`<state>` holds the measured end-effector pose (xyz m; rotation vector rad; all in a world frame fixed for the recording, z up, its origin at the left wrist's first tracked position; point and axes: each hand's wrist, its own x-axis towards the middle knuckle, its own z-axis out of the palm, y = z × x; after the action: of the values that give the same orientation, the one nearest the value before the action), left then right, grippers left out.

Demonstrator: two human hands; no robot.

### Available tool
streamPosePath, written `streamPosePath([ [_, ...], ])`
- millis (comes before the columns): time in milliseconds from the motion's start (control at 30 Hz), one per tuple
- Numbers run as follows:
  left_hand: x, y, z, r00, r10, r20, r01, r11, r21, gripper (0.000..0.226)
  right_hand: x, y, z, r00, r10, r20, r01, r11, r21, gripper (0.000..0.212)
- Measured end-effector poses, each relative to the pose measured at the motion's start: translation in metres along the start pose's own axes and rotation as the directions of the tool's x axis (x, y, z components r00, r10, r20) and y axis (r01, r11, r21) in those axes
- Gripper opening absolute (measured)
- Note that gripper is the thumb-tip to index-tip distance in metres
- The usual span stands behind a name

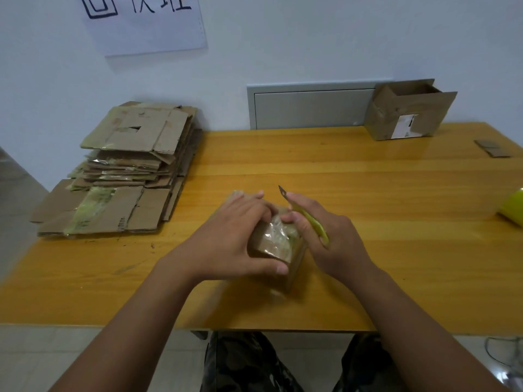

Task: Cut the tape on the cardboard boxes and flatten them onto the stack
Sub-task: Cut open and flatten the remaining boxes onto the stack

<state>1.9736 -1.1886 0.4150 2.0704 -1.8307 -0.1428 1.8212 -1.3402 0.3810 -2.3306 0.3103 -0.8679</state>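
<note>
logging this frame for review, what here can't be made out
- Small box, head view: blurred and mostly covered by the left hand and right hand; whether its tape is cut is unclear.
- Yellow object: cut off by the right edge.
- Wall sign: top cropped.
- Label on the open box: too small to read.

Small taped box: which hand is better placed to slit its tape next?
Right hand: it already grips the yellow knife, blade up beside the small taped box. The left hand steadies the box.

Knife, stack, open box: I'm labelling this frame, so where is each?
knife [310,222]: head view, yellow handle in right hand.
stack [135,131]: head view, top sheet.
open box [407,117]: head view, front wall.
</note>
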Motion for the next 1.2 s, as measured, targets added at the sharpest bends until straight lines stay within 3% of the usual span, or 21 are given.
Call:
streamPosePath([
  [133, 0.010, 0.010, 0.009, 0.994, -0.082, -0.073, 0.085, 0.995, 0.051, 0.071, 0.008, 0.004, -0.004, 1.000, 0.016, -0.026, -0.015, 0.999, 0.041, 0.042],
  [233, 0.017, 0.013, 0.016, 0.980, -0.138, -0.142, 0.146, 0.988, 0.047, 0.070, 0.004, 0.006, -0.011, 0.963, 0.134, -0.236, -0.079, 0.970, 0.230, 0.026],
  [300, 0.019, 0.013, 0.019, 0.972, -0.175, -0.155, 0.184, 0.982, 0.046, 0.070, -0.003, 0.006, -0.015, 0.901, 0.282, -0.330, -0.120, 0.892, 0.435, 0.018],
  [367, 0.020, 0.013, 0.022, 0.968, -0.200, -0.155, 0.209, 0.977, 0.048, 0.071, -0.013, 0.005, -0.016, 0.857, 0.420, -0.298, -0.160, 0.767, 0.621, 0.010],
  [467, 0.020, 0.016, 0.023, 0.962, -0.220, -0.163, 0.231, 0.972, 0.050, 0.075, -0.027, 0.003, -0.010, 0.825, 0.519, -0.225, -0.201, 0.640, 0.741, 0.011],
  [600, 0.022, 0.021, 0.025, 0.950, -0.255, -0.183, 0.269, 0.961, 0.060, 0.089, -0.032, 0.003, -0.002, 0.792, 0.577, -0.200, -0.237, 0.592, 0.771, 0.012],
  [767, 0.023, 0.022, 0.028, 0.942, -0.280, -0.184, 0.299, 0.951, 0.083, 0.093, -0.030, 0.001, 0.001, 0.800, 0.558, -0.218, -0.259, 0.650, 0.714, 0.011],
  [900, 0.025, 0.023, 0.029, 0.937, -0.299, -0.180, 0.318, 0.944, 0.087, 0.095, -0.027, 0.005, -0.002, 0.771, 0.616, -0.159, -0.287, 0.561, 0.776, 0.012],
  [1033, 0.024, 0.023, 0.028, 0.939, -0.299, -0.170, 0.316, 0.946, 0.078, 0.093, -0.023, 0.006, -0.005, 0.763, 0.628, -0.153, -0.295, 0.550, 0.782, 0.011],
  [1200, 0.025, 0.023, 0.028, 0.939, -0.292, -0.182, 0.310, 0.948, 0.079, 0.092, -0.018, 0.004, -0.004, 0.801, 0.587, -0.117, -0.321, 0.586, 0.744, 0.011],
])
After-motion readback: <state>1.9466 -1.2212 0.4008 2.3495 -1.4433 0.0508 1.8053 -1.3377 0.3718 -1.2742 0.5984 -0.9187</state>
